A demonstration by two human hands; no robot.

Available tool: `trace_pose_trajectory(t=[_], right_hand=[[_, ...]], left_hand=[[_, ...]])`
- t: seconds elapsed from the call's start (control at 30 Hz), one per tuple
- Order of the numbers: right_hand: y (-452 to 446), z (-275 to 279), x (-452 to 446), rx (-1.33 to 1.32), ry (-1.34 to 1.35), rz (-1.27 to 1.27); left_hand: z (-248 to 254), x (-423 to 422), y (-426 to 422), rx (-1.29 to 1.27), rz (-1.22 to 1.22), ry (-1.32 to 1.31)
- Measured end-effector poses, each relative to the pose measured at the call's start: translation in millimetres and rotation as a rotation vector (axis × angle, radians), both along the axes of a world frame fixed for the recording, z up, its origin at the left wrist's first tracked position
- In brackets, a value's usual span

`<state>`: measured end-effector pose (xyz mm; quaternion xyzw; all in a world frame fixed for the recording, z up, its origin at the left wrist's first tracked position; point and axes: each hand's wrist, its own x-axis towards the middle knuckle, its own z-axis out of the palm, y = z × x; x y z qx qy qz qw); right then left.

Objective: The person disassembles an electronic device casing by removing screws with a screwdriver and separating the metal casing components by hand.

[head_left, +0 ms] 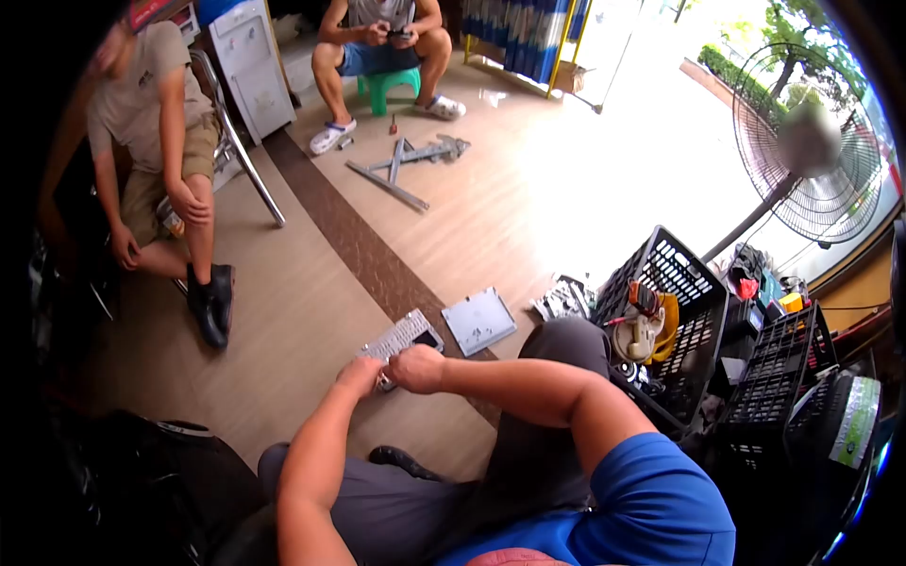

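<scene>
In front of my knees lies a light-coloured keyboard unit [401,332] with rows of keys and a dark patch at its right end. My left hand [359,375] is closed at its near left edge. Close beside it, my right hand [418,368] forms a fist over the near edge. Something small and silvery shows between the two hands, too small to name. The fingers of my right hand hide whatever they grip. Just right of the keyboard unit, a flat grey panel [479,321] with dark marks rests on the floor.
Black plastic crates [675,321] with tools and tape stand at my right, near a pile of metal parts [564,300]. Metal bars [401,170] lie farther off. One person sits on a green stool [389,87], another at left. A fan [807,141] stands at right.
</scene>
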<state>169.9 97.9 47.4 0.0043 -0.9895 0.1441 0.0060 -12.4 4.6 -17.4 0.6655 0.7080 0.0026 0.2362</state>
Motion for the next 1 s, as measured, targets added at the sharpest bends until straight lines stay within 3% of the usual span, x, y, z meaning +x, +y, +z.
trace_pose_trajectory(t=[0.07,0.2,0.37,0.4,0.47,0.57,0.67,1.0], right_hand=[[0,-6,-1,-0.044,0.008,-0.006],[-1,-2,1,-0.043,0.016,-0.041],[1,-4,-6,0.030,-0.199,-0.062],[2,-8,-6,0.044,-0.167,-0.053],[8,-16,-9,0.058,-0.136,-0.038],[9,-4,-10,0.079,-0.221,-0.076],[8,2,-8,0.100,-0.205,-0.057],[1,4,-8,0.058,-0.248,-0.026]], left_hand=[[38,16,-7,-0.066,-0.001,-0.031],[15,7,-8,-0.029,0.029,-0.102],[15,7,-3,-0.054,0.061,-0.130],[8,7,-3,-0.124,0.170,-0.187],[16,7,-4,-0.109,0.093,-0.052],[19,5,-4,-0.139,0.160,-0.096],[10,2,-9,0.012,0.116,-0.136],[11,3,-6,-0.022,0.192,-0.206]])
